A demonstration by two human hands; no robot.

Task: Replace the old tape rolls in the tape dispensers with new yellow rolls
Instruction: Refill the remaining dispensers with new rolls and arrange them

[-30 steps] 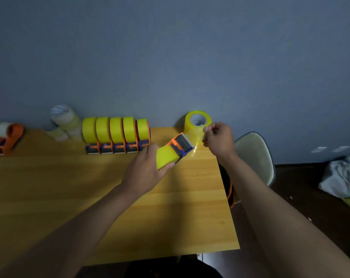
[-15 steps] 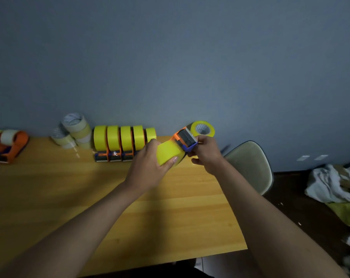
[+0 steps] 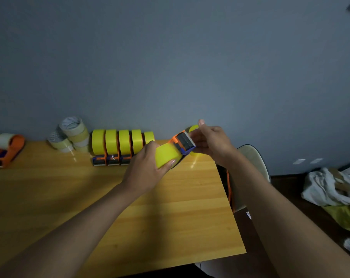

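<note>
My left hand [image 3: 145, 169] grips an orange and blue tape dispenser [image 3: 183, 140] by the yellow roll [image 3: 167, 154] loaded in it, held above the wooden table [image 3: 110, 207]. My right hand [image 3: 212, 141] is at the dispenser's cutter end, fingers against its far side; whether it pinches tape there is hidden. A loose yellow roll [image 3: 193, 128] shows partly behind that hand. A row of several dispensers with yellow rolls [image 3: 118, 145] stands at the wall.
Old pale tape rolls [image 3: 71, 135] are piled left of the row. An orange dispenser with a whitish roll [image 3: 6, 147] sits at the far left. A chair [image 3: 252, 163] stands off the table's right edge, with cloth [image 3: 330, 187] on the floor.
My right hand let the pulled tape strip come back and moved in to the dispenser's cutter end. The dispenser rose slightly and the view shifted.
</note>
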